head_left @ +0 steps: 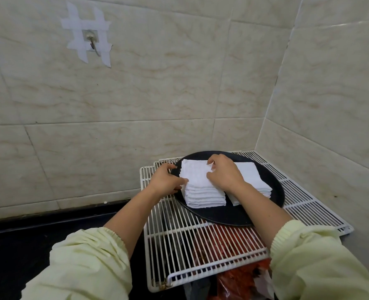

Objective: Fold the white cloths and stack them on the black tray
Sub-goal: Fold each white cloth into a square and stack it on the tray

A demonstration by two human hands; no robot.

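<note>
A white wire rack (201,245) stands in the tiled corner, overlapping a second rack (304,191) that reaches toward the right wall. A round black tray (222,215) lies flat on the wires, toward the back.

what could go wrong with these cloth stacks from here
1. The taller stack is many layers high. The left hand and right hand hold its side and top, so a rough release could skew or topple it.
2. The right forearm passes over the lower stack and might drag its top cloth.
3. The black tray sits on a wire rack above red bags; hard pressing might rock it.
</note>
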